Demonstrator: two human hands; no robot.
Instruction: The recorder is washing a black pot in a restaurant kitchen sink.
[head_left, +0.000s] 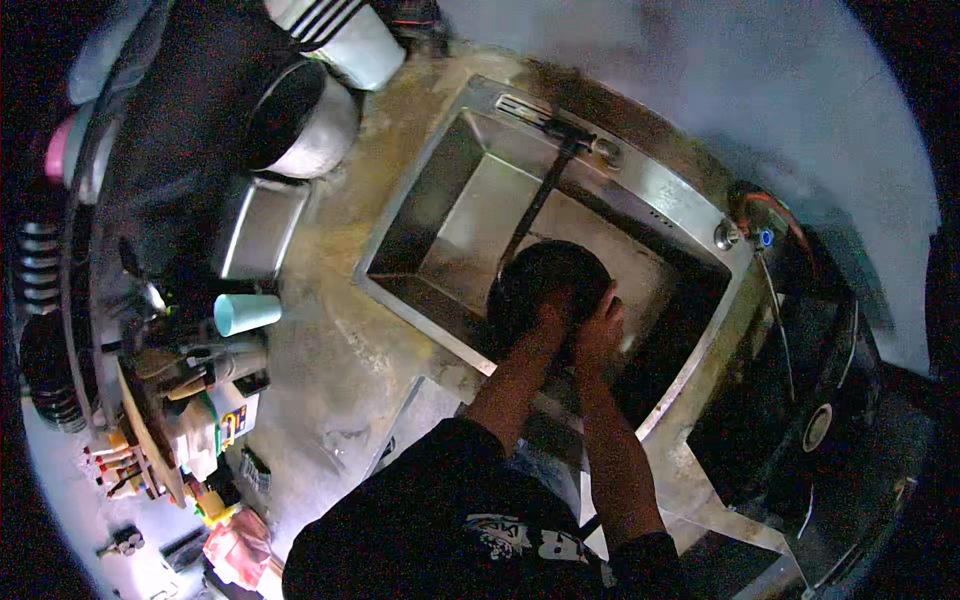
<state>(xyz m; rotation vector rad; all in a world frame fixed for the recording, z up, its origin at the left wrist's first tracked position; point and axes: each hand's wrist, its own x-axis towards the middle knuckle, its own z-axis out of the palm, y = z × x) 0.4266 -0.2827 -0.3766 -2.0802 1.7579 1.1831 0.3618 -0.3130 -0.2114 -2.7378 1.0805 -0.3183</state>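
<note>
A stainless steel sink (487, 202) lies before me, with a dark faucet (541, 196) reaching over its basin. At the faucet's end is a dark round object (555, 274), which may be a pan or bowl; shadow hides its details. My left hand (553, 315) reaches over its near side, and its fingers blend into the dark. My right hand (600, 322) is against the object's right side, fingers pointing up along the edge. Both hands are inside the sink's outline, close beside each other.
Left of the sink stand a metal pot (319, 131), a metal tray (266, 229) and a light blue cup (247, 313). A white bucket (364, 49) is at the top. Pink plastic (238, 547) lies lower left. Dark equipment (817, 375) stands right of the sink.
</note>
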